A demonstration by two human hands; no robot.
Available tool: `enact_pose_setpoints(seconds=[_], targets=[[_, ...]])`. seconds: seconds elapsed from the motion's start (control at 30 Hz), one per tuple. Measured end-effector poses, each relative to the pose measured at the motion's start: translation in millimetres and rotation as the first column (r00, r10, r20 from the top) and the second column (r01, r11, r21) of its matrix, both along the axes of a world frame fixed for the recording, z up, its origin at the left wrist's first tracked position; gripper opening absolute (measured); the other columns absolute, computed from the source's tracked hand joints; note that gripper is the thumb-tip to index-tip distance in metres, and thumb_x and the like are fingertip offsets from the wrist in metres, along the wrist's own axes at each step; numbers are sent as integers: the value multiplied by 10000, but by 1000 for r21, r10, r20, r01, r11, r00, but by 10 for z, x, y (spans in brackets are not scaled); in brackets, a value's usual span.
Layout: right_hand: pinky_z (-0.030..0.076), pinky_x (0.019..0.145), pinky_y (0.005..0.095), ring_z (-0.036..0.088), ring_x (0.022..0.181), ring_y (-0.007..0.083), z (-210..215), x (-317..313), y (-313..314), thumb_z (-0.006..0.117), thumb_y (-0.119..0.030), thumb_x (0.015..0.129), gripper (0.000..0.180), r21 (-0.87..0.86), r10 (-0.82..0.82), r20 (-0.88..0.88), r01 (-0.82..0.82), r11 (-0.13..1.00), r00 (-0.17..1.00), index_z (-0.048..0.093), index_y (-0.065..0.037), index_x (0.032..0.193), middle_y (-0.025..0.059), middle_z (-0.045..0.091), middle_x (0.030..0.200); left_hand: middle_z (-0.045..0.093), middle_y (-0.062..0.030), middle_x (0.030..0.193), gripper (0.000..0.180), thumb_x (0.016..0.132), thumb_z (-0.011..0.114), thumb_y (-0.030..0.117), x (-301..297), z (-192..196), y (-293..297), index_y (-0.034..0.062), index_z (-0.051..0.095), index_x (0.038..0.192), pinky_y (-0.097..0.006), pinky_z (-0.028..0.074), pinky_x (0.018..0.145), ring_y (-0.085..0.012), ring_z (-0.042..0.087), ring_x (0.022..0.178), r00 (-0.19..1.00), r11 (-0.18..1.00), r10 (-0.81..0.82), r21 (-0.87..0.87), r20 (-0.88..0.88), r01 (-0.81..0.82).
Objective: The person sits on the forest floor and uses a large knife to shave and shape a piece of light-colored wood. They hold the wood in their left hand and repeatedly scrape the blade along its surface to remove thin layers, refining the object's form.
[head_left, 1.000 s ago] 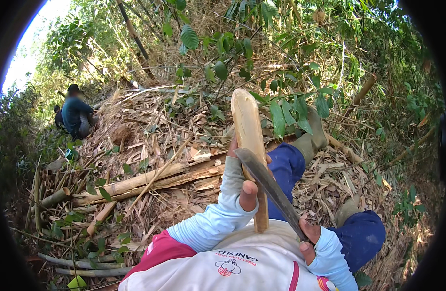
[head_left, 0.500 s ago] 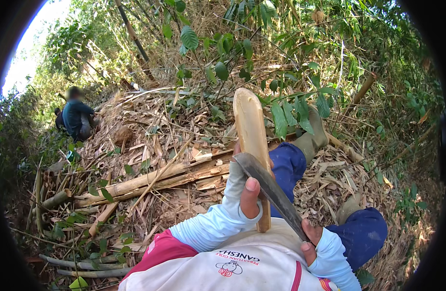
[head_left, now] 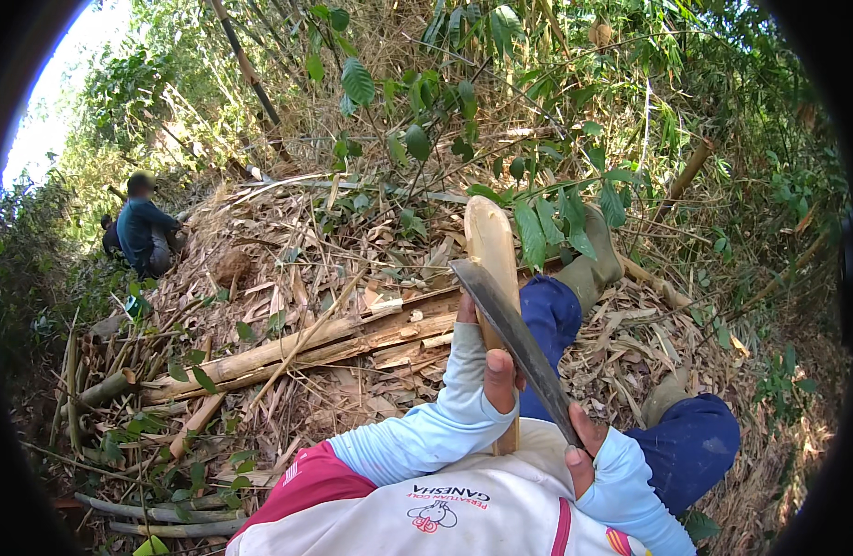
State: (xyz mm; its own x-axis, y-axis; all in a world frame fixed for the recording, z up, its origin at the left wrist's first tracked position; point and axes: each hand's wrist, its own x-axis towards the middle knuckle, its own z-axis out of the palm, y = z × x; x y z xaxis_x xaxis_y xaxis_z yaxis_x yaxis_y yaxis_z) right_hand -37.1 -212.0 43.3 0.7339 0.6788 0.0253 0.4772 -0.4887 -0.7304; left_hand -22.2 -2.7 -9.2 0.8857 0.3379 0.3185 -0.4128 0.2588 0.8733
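Note:
A long pale piece of wood (head_left: 491, 239), with a rounded far end and a narrower near end, stands up from my lap. My left hand (head_left: 497, 375) is closed around its middle, the thumb toward me and part of the fingers hidden behind. Across the wood lies the dark blade of a machete (head_left: 528, 352), slanting from upper left down to lower right. My right hand (head_left: 586, 445) grips the machete at its lower end; the handle is mostly hidden in the palm. The blade's tip overlaps the wood's left edge above my left hand.
Split bamboo poles (head_left: 287, 357) lie on a slope littered with dry leaves and chips. My legs in blue trousers (head_left: 695, 440) and green boots (head_left: 588, 255) stretch to the right. Green leaves (head_left: 565, 222) hang near the wood's far end. A person in dark clothes (head_left: 146, 230) sits far left.
The wood has tipped and its far end now sits lower and slightly farther right. The blade's tip has risen across it. My left hand has moved slightly right.

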Motion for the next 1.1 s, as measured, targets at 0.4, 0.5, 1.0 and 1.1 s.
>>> enact_pose_setpoints(seconds=[0.4,0.5,1.0,1.1], targets=[[487,849,341,651,939,370,20,3,37,514,-241,947,516,25,37,-25,-36,999,999,412,-18,1401,254,629,1085,609,-104,953,815,692,721,598,115,-24,61,56,436,1230,-285,539,547,-190,636,710,986,961,38,-278,160,8],[485,855,341,650,945,370,-3,30,98,514,-239,946,514,47,29,-23,-28,999,999,414,-15,1398,254,629,1088,609,-98,904,915,666,653,703,138,-130,168,54,402,1260,-290,544,548,-199,637,684,987,972,89,-229,132,-57],[477,884,342,646,978,373,4,-11,48,516,-230,943,506,28,-4,-22,5,1000,1000,427,-2,1386,256,626,1108,402,-92,1246,1018,847,470,685,-29,118,108,93,-25,1512,-272,403,791,-145,460,964,993,982,119,151,0,-117],[469,908,344,638,1016,372,-119,1,47,518,-224,941,492,48,-6,97,1,999,995,446,11,1367,260,618,1137,391,-96,1310,986,865,458,673,-19,113,92,96,-3,1517,-299,446,892,-169,482,1081,990,975,139,177,-8,-136]])
